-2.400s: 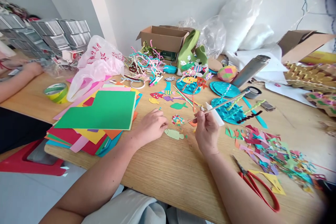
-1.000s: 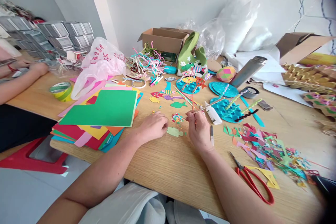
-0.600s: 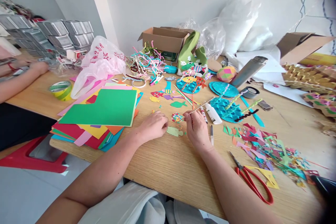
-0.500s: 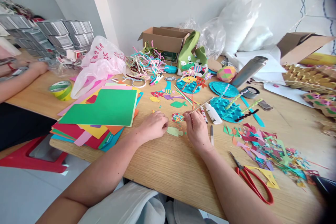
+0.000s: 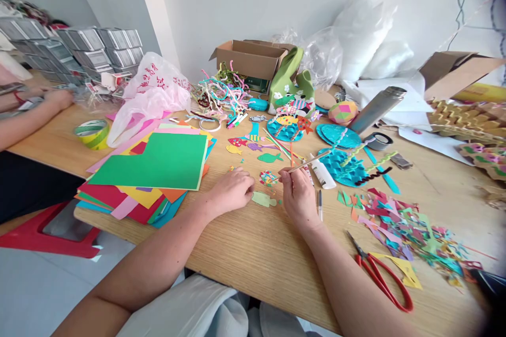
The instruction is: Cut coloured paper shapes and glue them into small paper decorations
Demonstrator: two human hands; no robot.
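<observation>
My right hand is closed on a thin wooden stick, whose lower tip points at a pile of tiny coloured paper bits. Across from it, my left hand rests on the table with its fingers curled; whether anything is in them is hidden. Between the hands lies a pale green paper fish. Beyond are a green paper fish, a yellow one and several patterned ones. A white glue bottle lies just past my right hand.
Coloured paper sheets are stacked at left. Red-handled scissors and paper scraps lie at right. Blue egg-carton pieces, a steel flask and a green felt bag stand behind. A co-worker's hand is at far left.
The view has shifted very slightly. My right hand still holds the stick near the paper bits, and my left hand stays in place.
</observation>
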